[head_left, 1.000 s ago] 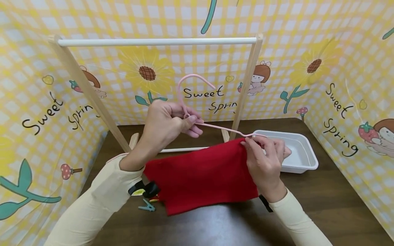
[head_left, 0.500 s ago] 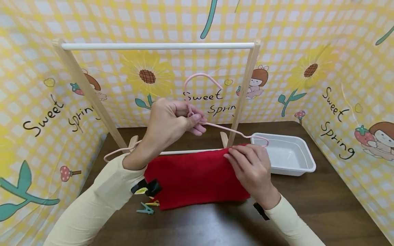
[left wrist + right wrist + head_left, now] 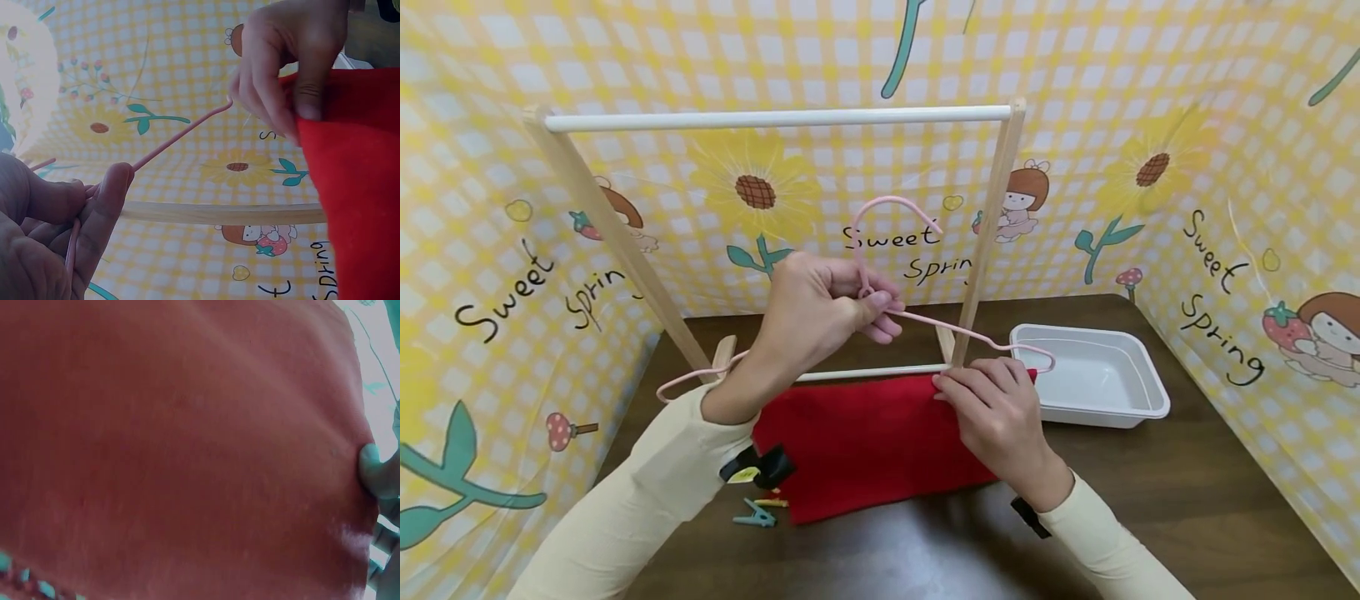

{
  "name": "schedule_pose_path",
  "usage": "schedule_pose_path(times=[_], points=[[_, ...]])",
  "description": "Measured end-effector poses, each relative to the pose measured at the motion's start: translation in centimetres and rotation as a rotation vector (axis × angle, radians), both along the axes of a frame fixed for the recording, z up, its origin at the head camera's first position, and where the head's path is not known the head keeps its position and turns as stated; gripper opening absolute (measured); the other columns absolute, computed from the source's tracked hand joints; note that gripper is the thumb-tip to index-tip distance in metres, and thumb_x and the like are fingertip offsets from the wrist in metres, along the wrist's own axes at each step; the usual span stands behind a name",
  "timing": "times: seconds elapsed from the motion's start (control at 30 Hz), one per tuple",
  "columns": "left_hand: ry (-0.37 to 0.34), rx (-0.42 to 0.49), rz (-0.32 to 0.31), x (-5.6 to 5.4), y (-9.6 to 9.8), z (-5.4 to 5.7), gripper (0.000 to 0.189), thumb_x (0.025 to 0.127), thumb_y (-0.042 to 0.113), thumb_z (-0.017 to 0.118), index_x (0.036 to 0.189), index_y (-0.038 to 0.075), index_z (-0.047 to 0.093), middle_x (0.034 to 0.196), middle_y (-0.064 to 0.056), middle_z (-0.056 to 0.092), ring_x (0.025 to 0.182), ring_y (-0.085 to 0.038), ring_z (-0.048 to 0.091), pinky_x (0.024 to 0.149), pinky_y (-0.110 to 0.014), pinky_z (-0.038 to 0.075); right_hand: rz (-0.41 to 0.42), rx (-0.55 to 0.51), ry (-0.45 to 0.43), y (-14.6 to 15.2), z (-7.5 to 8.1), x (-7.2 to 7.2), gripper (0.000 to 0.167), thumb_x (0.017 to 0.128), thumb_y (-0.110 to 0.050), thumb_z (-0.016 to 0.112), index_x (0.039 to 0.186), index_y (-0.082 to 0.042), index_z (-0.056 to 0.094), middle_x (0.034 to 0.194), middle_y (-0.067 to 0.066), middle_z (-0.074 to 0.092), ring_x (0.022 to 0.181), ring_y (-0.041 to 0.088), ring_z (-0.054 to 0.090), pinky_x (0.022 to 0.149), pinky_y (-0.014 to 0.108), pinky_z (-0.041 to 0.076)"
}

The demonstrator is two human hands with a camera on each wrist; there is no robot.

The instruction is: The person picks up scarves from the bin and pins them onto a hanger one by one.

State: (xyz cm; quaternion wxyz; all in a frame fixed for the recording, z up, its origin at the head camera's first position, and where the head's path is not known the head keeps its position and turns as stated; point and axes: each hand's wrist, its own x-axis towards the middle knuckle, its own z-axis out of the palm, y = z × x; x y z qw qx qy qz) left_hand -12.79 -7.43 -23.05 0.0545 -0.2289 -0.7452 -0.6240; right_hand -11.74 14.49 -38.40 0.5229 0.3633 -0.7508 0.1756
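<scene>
A pink wire hanger (image 3: 951,325) hangs level, hook up, its neck pinched between thumb and fingers of my left hand (image 3: 827,308). My right hand (image 3: 1000,417) holds a red cloth (image 3: 872,450) by its upper edge, just below the hanger's right end. Seen from the left wrist, the right thumb (image 3: 309,94) lies on the cloth's face with fingers behind it. The right wrist view is mostly filled by the cloth (image 3: 187,456), with a fringe-like edge at lower left. My left forearm covers part of the hanger's left side.
Behind the hands stands a wooden rack (image 3: 1003,183) with a white top bar (image 3: 775,117). A white plastic tray (image 3: 1150,408) sits at the right on the brown table (image 3: 1187,500). Teal (image 3: 755,514) and yellow clothespins (image 3: 772,502) lie by the cloth's lower left corner.
My right hand has moved left and down from the hanger's right end, lowering the cloth's upper edge. The left hand and hanger have shifted slightly right and down.
</scene>
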Motion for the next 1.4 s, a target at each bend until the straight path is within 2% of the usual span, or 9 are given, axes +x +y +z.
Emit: schedule_pose_path(times=[0.17,0.27,0.4,0.57,0.73,0.9,1.03,1.27,1.4], points=[[-0.032,-0.008,-0.008,0.1,0.0,-0.3,0.007,0.089,-0.013,0.067,0.086,-0.016,0.072,0.090,-0.026,0.076,0.059,-0.019,0.075,0.058,-0.038,0.065,-0.004,-0.126,-0.104,-0.3,0.4,0.4,0.016,0.096,-0.018,0.071,0.095,-0.005,0.080,0.087,0.011,0.076,0.078,0.026,0.063,0.065,0.038,0.047],[-0.037,-0.013,-0.010,0.3,0.2,-0.4,0.007,0.089,-0.013,0.067,0.086,-0.016,0.072,0.089,-0.026,0.076,0.058,-0.020,0.075,0.058,-0.038,0.065,-0.045,-0.183,-0.078,-0.7,0.8,0.5,0.011,0.092,-0.013,0.074,0.092,-0.004,0.080,0.084,0.011,0.075,0.074,0.026,0.063,0.061,0.037,0.045],[-0.022,-0.005,-0.026,0.6,0.7,-0.4,0.006,0.089,-0.013,0.068,0.087,-0.016,0.073,0.086,-0.027,0.075,0.058,-0.020,0.074,0.058,-0.038,0.065,-0.153,-0.210,-0.026,-1.1,1.1,0.6,0.006,0.086,-0.006,0.078,0.090,-0.002,0.080,0.081,0.012,0.074,0.070,0.028,0.063,0.058,0.040,0.049],[-0.010,-0.015,-0.020,0.6,1.3,-0.3,0.008,0.089,-0.012,0.067,0.086,-0.013,0.074,0.087,-0.024,0.076,0.058,-0.019,0.074,0.058,-0.037,0.065,-0.221,-0.190,-0.114,-1.3,1.0,0.8,0.012,0.085,-0.008,0.080,0.096,-0.003,0.081,0.086,0.013,0.076,0.076,0.030,0.065,0.064,0.042,0.052],[0.018,-0.021,-0.001,0.6,1.5,-0.1,0.007,0.088,-0.011,0.069,0.084,-0.012,0.075,0.086,-0.022,0.077,0.058,-0.020,0.074,0.057,-0.036,0.065,-0.190,-0.163,-0.161,-1.3,0.3,1.4,0.020,0.088,-0.015,0.080,0.104,-0.004,0.080,0.093,0.014,0.078,0.082,0.030,0.068,0.071,0.044,0.055],[0.042,-0.030,0.008,0.6,1.6,0.2,0.008,0.088,-0.010,0.070,0.082,-0.010,0.075,0.083,-0.020,0.076,0.058,-0.020,0.074,0.058,-0.036,0.065,-0.173,-0.143,-0.187,-1.1,-0.2,1.8,0.030,0.098,-0.031,0.068,0.108,-0.005,0.080,0.097,0.014,0.078,0.085,0.030,0.068,0.077,0.045,0.055],[0.068,-0.048,0.016,0.5,1.8,0.2,0.009,0.088,-0.009,0.070,0.081,-0.009,0.076,0.083,-0.018,0.077,0.057,-0.020,0.074,0.058,-0.034,0.065,-0.164,-0.127,-0.203,-1.4,-0.2,2.0,0.042,0.100,-0.043,0.061,0.108,-0.006,0.080,0.101,0.013,0.078,0.088,0.030,0.068,0.079,0.044,0.055],[0.074,-0.064,0.006,0.6,2.1,0.4,0.009,0.089,-0.008,0.071,0.081,-0.008,0.076,0.080,-0.018,0.076,0.057,-0.020,0.073,0.058,-0.034,0.065,-0.073,-0.010,-0.172,-4.8,0.3,1.8,0.037,0.085,-0.038,0.083,0.110,-0.011,0.080,0.106,0.008,0.078,0.096,0.025,0.069,0.085,0.040,0.058],[0.070,-0.044,-0.002,0.8,2.3,0.5,0.008,0.089,-0.008,0.071,0.082,-0.009,0.075,0.079,-0.019,0.076,0.057,-0.020,0.073,0.058,-0.034,0.065,-0.014,0.114,-0.139,-7.1,0.6,1.6,0.041,0.082,-0.036,0.086,0.114,-0.012,0.078,0.107,0.004,0.078,0.098,0.022,0.067,0.087,0.034,0.057]])
